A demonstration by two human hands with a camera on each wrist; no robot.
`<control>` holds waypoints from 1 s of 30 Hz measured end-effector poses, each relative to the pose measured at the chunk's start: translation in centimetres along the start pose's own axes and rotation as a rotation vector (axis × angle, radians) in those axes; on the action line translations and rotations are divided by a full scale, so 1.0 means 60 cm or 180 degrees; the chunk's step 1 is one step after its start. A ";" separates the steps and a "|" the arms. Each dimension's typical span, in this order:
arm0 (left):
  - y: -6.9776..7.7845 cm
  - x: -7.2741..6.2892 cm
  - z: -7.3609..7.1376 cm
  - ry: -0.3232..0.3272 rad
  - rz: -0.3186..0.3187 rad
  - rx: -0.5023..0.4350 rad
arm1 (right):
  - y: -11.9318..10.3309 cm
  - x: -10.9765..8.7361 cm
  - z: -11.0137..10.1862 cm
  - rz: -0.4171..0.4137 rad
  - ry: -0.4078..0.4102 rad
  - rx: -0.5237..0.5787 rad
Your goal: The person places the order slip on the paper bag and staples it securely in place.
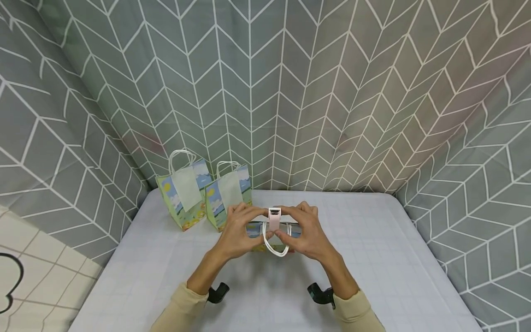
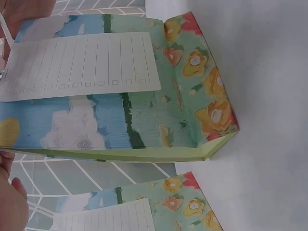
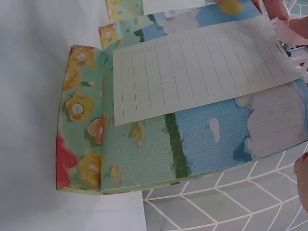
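Note:
A paper gift bag [image 2: 192, 96] printed with flowers, clouds and sky stands in front of me, a lined checklist sheet [image 3: 192, 72] lying against its front. At the bag's top edge sits a small pink-and-white clip [image 1: 274, 219] with a metal part. My left hand [image 1: 235, 234] pinches the clip from the left, index finger at its upper end and thumb near its lower end. From the right, my right hand [image 1: 306, 232] pinches it the same way. The white rope handle [image 1: 275, 251] of the bag hangs down toward me, around the thumbs.
Two similar gift bags, one [image 1: 168, 198] at the far left and one [image 1: 213, 205] beside it, stand upright with white sheets on their fronts. A white-covered table [image 1: 373, 258] lies under everything. Grey patterned curtains [image 1: 290, 115] enclose its back and sides.

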State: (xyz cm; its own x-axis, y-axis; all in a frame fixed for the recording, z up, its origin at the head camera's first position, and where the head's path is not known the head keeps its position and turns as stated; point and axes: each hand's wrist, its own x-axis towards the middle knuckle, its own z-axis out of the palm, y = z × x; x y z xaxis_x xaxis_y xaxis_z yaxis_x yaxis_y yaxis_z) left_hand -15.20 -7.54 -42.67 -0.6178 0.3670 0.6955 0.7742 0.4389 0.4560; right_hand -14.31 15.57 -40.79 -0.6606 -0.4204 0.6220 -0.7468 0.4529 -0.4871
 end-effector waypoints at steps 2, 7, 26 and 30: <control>0.000 0.001 -0.001 0.0014 0.0006 -0.0020 | 0.000 0.001 -0.001 -0.0009 0.0020 0.0018; 0.001 0.000 -0.001 0.0017 0.0016 -0.0026 | -0.003 0.002 -0.004 -0.0016 0.0017 0.0054; -0.001 -0.005 -0.003 -0.0028 -0.0046 -0.0073 | 0.000 -0.004 -0.022 0.0281 0.0399 0.0307; -0.003 -0.009 -0.005 -0.0013 -0.0076 -0.0050 | 0.007 -0.009 -0.035 0.0527 0.0667 0.0285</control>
State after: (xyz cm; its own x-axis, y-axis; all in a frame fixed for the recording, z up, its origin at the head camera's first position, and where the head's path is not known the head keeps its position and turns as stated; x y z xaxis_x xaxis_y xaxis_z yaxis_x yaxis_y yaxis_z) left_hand -14.94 -8.06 -42.96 -0.6367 0.3601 0.6819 0.7612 0.4346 0.4813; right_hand -14.11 17.66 -40.04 -0.7509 -0.1705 0.6380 -0.6399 0.4268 -0.6391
